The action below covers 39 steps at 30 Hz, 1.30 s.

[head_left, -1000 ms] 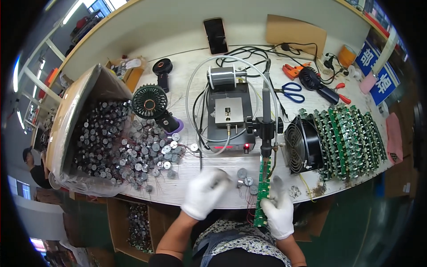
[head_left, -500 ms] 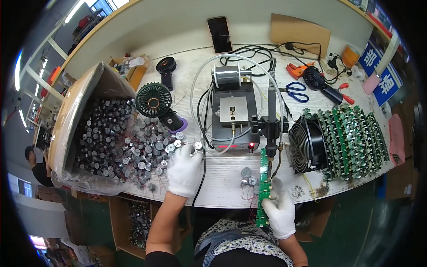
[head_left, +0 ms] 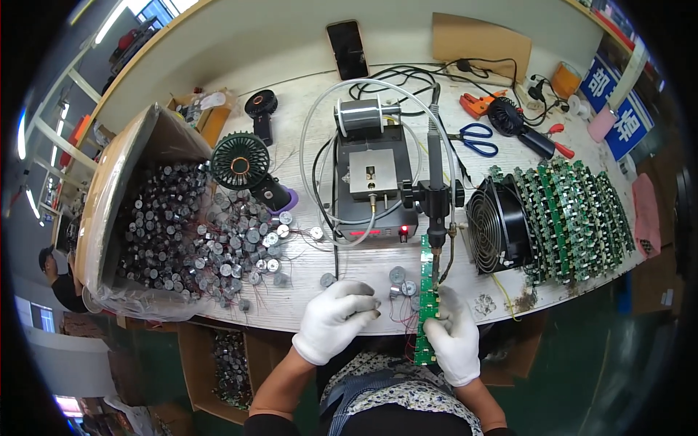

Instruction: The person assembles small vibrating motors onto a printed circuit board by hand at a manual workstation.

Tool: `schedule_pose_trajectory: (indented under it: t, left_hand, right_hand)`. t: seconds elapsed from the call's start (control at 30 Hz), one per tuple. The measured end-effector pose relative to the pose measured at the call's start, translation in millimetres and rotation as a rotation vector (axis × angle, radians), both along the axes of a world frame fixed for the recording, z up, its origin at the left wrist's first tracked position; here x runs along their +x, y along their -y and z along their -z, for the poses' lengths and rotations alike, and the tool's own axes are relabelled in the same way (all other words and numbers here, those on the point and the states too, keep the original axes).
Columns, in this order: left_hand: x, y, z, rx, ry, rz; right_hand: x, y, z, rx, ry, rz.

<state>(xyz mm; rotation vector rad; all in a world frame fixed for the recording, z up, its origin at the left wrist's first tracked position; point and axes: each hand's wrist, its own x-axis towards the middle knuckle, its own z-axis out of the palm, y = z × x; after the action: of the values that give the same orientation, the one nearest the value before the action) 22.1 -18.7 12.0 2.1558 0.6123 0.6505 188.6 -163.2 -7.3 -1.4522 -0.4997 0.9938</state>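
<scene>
My right hand (head_left: 454,338), in a white glove, grips a long green circuit board strip (head_left: 427,320) by its right edge. The strip stretches under the tip of an upright soldering iron (head_left: 436,218) held in a stand. Across from it, my gloved left hand (head_left: 334,320) hovers at the table's front edge, its fingers curled together toward the strip. What they pinch, if anything, is too small to make out. Just beyond its knuckles sits a small silver motor (head_left: 329,280). A few more motors (head_left: 397,275) with thin red wires lie left of the strip.
Many loose motors (head_left: 236,251) spill from a plastic-lined carton (head_left: 120,211) at left. A handheld fan (head_left: 241,161) stands beside them. The solder feeder (head_left: 374,174) with its spool is in the middle. At right are a black cooling fan (head_left: 498,225) and rows of circuit boards (head_left: 574,225).
My left hand has come right and nearer from the motor pile, and a motor now lies just beyond it. The right hand keeps its hold on the strip. The whole view has shifted slightly.
</scene>
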Motion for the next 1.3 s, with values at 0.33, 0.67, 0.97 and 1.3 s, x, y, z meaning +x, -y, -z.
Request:
schedule_pose_trajectory:
  t: [0.33, 0.67, 0.97, 1.3]
  left_hand:
    - [-23, 4, 0, 0.246, 0.142, -0.489]
    - [-28, -20, 10, 0.277, -0.362, -0.321]
    - [-16, -28, 15, 0.315, -0.35, -0.491]
    - [2, 41, 6, -0.171, 0.161, -0.248]
  right_hand:
    - [5, 2, -5, -0.039, 0.469, -0.137]
    - [4, -1, -11, -0.066, 0.506, -0.18]
    - [4, 1, -8, -0.019, 0.589, -0.194]
    - [10, 2, -7, 0.059, 0.647, -0.276]
